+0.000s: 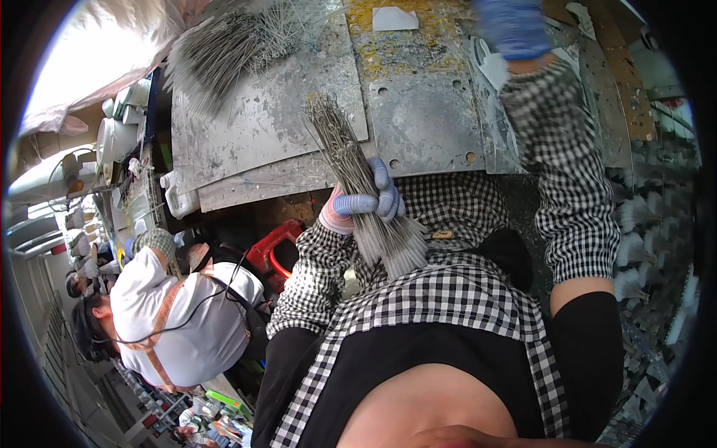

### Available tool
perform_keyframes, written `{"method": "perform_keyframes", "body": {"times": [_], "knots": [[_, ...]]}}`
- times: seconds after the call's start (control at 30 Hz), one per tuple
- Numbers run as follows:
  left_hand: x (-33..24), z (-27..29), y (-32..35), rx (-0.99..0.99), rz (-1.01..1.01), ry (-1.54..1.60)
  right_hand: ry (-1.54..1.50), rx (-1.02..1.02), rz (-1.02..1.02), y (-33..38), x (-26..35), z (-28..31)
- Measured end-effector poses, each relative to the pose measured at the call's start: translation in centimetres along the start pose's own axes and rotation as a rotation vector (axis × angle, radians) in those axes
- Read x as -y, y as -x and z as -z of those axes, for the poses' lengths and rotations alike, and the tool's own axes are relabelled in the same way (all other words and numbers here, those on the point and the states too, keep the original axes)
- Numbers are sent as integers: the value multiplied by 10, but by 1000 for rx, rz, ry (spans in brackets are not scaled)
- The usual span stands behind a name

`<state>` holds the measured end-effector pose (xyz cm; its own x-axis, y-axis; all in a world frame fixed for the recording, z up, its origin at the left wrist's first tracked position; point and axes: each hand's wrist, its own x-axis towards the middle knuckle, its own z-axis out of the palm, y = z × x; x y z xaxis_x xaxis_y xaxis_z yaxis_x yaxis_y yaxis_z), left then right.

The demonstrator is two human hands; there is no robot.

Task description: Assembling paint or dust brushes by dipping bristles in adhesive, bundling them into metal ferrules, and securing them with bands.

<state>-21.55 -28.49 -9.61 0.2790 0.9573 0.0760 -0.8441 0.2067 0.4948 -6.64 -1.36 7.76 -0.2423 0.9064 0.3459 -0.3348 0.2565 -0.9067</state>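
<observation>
Wire bundle (345, 145): is held at the near edge of the bench (426, 134); long axis slanted, narrower end pointed up-left, flared end toward the apron (448, 295).
Left hand (379, 198): clamped around the bundle.
Right hand (515, 28): blurred; finger state cannot be told.

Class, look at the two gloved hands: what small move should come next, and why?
Probably bring the right hand across to steady the lower end of the bundle. Only the left hand grips it, and its lower wires fan out near the apron. The right hand, blurred, is off over the table's right side; whether it holds anything is unclear.
</observation>
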Motion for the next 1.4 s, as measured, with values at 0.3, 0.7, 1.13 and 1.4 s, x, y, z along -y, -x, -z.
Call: {"method": "perform_keyframes", "body": {"times": [0.3, 0.7, 1.13, 1.4], "knots": [[-78, -56, -90, -348, -205, -436, -4, 962, 532, 143, -61, 64], [-39, -56, -140, -165, -427, -1632, 1615, 728, 1360, 34, -3, 47], [-23, -14, -132, -224, -904, -1873, 961, 1249, 544, 48, 19, -63], [-101, -28, -41, -358, -850, 127, 455, 492, 249, 98, 30, 2]]}}
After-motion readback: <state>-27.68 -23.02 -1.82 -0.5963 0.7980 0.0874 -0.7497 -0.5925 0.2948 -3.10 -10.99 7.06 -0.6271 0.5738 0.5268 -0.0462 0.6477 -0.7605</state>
